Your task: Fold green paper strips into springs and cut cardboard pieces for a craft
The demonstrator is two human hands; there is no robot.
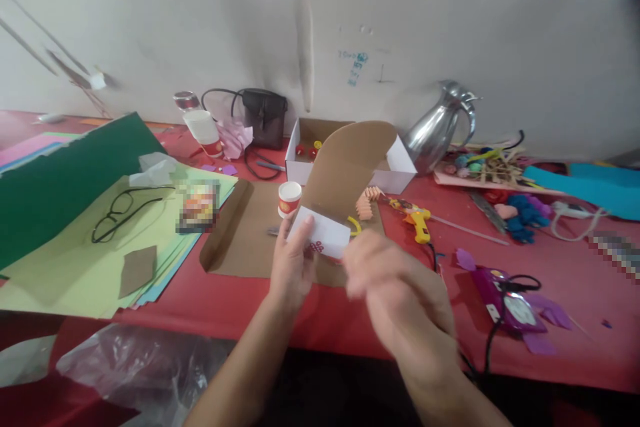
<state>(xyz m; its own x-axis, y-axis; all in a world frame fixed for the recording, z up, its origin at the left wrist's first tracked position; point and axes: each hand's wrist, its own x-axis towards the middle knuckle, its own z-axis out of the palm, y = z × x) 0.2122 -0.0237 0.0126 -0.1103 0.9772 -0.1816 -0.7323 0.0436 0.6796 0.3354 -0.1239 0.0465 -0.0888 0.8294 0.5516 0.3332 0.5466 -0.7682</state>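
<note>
My left hand [290,263] grips the lower edge of a brown cardboard piece [347,170] with a rounded top and a white flap [325,233] that bears a small red mark. I hold it upright above the red table [575,287]. My right hand [395,287] is blurred just to the right of the flap, fingers loosely curled, and I cannot tell whether it touches the card. A small white paper cup [289,198] with a red band stands just behind my left hand. A flat brown cardboard sheet [245,230] lies under the hands.
An open white box [400,170] sits behind the card, a metal jug [437,127] to its right. A yellow glue gun [417,220], purple scraps, a purple device [505,297] and blue yarn lie right. Left are green paper sheets [75,240], glasses [123,210] and a black bag [265,117].
</note>
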